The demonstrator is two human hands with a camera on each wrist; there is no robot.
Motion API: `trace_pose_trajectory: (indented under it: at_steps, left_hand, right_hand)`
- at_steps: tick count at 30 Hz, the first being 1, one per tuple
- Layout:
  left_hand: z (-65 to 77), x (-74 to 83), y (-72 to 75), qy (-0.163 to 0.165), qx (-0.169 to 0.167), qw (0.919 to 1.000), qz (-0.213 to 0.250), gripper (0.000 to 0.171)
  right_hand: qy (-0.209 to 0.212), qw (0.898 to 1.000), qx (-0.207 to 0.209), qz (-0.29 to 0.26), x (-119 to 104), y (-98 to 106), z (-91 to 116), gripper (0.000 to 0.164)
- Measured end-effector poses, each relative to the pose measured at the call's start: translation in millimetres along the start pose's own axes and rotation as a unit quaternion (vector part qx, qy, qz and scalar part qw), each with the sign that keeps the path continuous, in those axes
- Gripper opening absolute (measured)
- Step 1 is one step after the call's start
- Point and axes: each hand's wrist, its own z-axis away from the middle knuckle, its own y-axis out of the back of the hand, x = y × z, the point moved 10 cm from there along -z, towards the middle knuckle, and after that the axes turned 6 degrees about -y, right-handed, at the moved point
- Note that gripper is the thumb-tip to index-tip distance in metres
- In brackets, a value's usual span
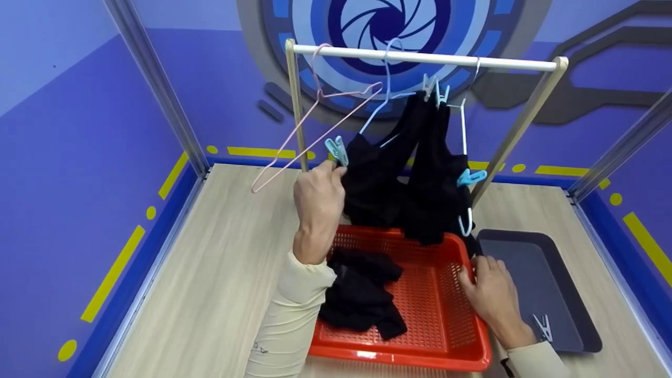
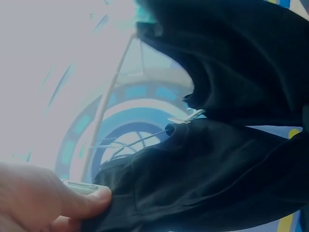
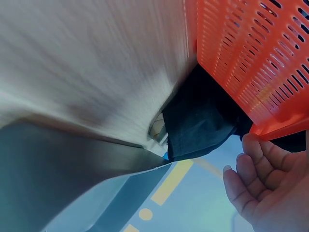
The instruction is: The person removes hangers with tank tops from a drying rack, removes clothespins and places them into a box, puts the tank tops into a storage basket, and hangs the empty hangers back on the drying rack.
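My left hand [image 1: 319,197] pinches the outer edge of a black garment [image 1: 367,168] hanging from a blue hanger [image 1: 387,79]. A light teal clothespin [image 1: 337,150] stands just above the thumb; in the left wrist view the pale clip [image 2: 82,187] lies against the thumb. Another black piece [image 1: 436,178] hangs beside it on a white hanger [image 1: 464,126], with a blue clothespin [image 1: 471,178] at its outer side. My right hand [image 1: 493,291] holds the right rim of the red basket [image 1: 480,328], thumb on the rim, fingers outside [image 3: 258,169].
Black cloth [image 1: 362,294] lies in the basket. A pink hanger [image 1: 294,136] hangs tilted on the white rail [image 1: 430,56] of the wooden-posted rack. At right is a dark grey tray [image 1: 525,262] with a clothespin [image 1: 543,326]. Purple patterned walls [image 1: 199,79] enclose the table.
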Motion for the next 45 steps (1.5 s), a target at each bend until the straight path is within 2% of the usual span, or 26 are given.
trace_pose_trajectory:
  at_steps: [4,10,18,24,30,36,40,45]
  left_hand:
    - [-0.3,-8.5,13.5,-0.003,0.025,0.9994,0.023,0.021]
    - [1.8,-18.4,32.2,-0.012,0.045,0.9984,0.034,0.017]
    - [14.5,-30.9,51.4,-0.017,0.059,0.9974,0.037,0.021]
    - [21.6,-42.1,65.6,-0.025,0.093,0.9942,0.048,0.018]
    - [19.7,-52.5,73.4,-0.028,0.115,0.9907,0.065,0.023]
    - [17.0,-50.7,85.8,-0.053,0.128,0.9863,0.090,0.019]
    - [25.1,-53.8,94.6,-0.063,0.134,0.9846,0.093,0.012]
    - [43.5,-69.6,98.6,-0.039,0.124,0.9860,0.105,0.010]
  right_hand:
    - [0.014,1.000,0.013,0.001,-2,2,0,0.016]
    - [0.008,1.000,0.014,0.002,-2,3,0,0.015]
    - [-0.005,1.000,0.000,0.001,-1,1,0,0.017]
    - [0.018,1.000,0.025,-0.002,-5,4,1,0.016]
    - [0.029,0.999,0.039,-0.007,-6,6,1,0.015]
    - [0.022,0.999,0.030,-0.015,-6,5,2,0.014]
    - [0.022,0.999,0.031,-0.015,-6,5,2,0.015]
    - [0.012,0.999,0.027,-0.014,-4,5,1,0.015]
